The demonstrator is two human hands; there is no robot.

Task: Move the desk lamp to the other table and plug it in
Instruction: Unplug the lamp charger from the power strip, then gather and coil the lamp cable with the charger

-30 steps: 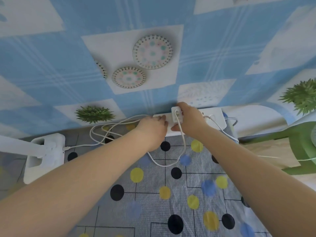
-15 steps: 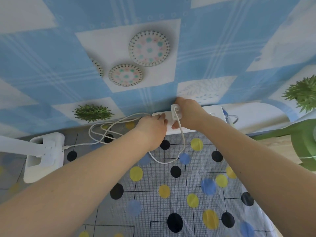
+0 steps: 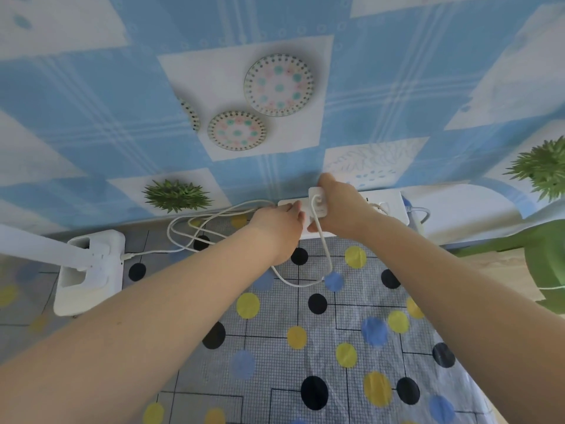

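The plug [image 3: 317, 203] sits over the strip [image 3: 388, 203] at the desk's far edge, my right hand [image 3: 339, 206] clamped round it. My left hand [image 3: 279, 223] steadies the strip's near end, fingers curled. Lamp [image 3: 91, 270] stands far left.

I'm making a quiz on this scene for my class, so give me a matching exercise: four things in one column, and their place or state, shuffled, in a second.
Things:
1. desk lamp base
2. white plug adapter
3. power strip
4. left hand

Places or states:
A. lies along the wall at the table's far edge
B. stands at the left of the table, cable plugged into its side
C. held by the right hand against the strip
D. rests on the strip's left end

Pairs: 1-B, 2-C, 3-A, 4-D
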